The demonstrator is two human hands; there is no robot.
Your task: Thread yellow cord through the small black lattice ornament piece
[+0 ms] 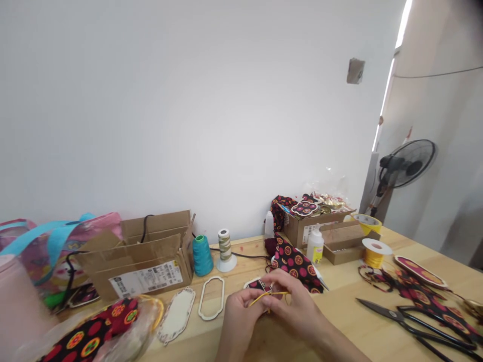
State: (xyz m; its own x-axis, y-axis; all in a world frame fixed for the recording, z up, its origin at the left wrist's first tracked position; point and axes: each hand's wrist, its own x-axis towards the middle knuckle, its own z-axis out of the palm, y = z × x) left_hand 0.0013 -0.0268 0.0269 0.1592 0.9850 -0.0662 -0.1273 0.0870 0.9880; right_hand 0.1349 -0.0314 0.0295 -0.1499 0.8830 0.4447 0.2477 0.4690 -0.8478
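Observation:
My left hand [243,312] and my right hand [292,300] meet over the table at the lower middle. Both have their fingers pinched on a thin yellow cord [260,297] that runs across between them. Just behind the fingers shows a small dark patterned piece with a pale rim [253,284], mostly hidden by my hands; whether I touch it I cannot tell. Left of my hands lie a white scalloped frame [212,298] and a pale flat panel with a wavy edge [177,314]. Dark cloth with round flower prints [296,264] lies beyond my right hand.
Black scissors [400,317] lie at right, near a spool of yellow cord [374,254]. A teal thread cone [203,256], a striped thread spool [225,249] and a cardboard box [139,264] stand at back left. A white glue bottle [315,245] stands before an open box [347,242].

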